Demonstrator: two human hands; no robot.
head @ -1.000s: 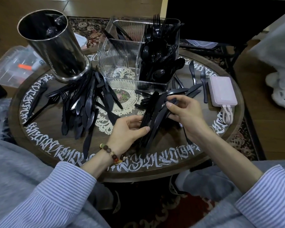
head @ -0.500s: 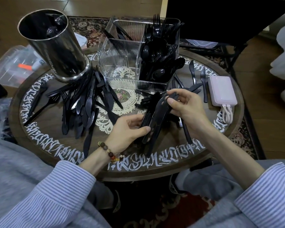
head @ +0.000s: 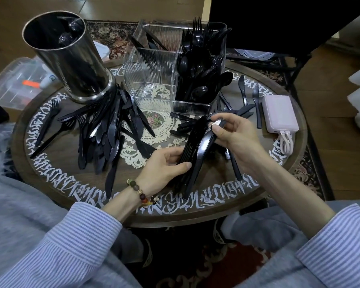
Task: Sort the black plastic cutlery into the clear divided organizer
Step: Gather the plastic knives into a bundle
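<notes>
A round dark wooden tabletop point(head: 220, 179) with white calligraphy around its rim and a cream lace doily point(head: 154, 129) at its centre stands over a patterned rug point(head: 116, 38) on a brown wood floor. At 11 o'clock stands a shiny metal cylinder point(head: 71, 59), open-topped. At 12 o'clock is the clear divided organizer point(head: 154, 75), ribbed plastic with rounded corners; its right compartments are packed with glossy black spoons and forks point(head: 200, 65), the near left one holds nothing visible, and a few pieces lean in the far left. A loose heap of black cutlery point(head: 106, 132) spreads from 9 to 10 o'clock, below the cylinder. At 3 o'clock lies a pale pink power bank point(head: 279, 113) with a coiled white cable, two black knives point(head: 249, 96) just beside it.

Near 6 o'clock the left hand point(head: 164, 169), a bead bracelet point(head: 139, 192) at its wrist, curls its fingers and thumb round a tight bundle of black knives point(head: 189, 150). The right hand point(head: 235, 138) pinches the upper end of a single glossy knife point(head: 204, 148) between thumb and fingertips, that knife lying against the bundle. Both sleeves are blue-and-white striped.
</notes>
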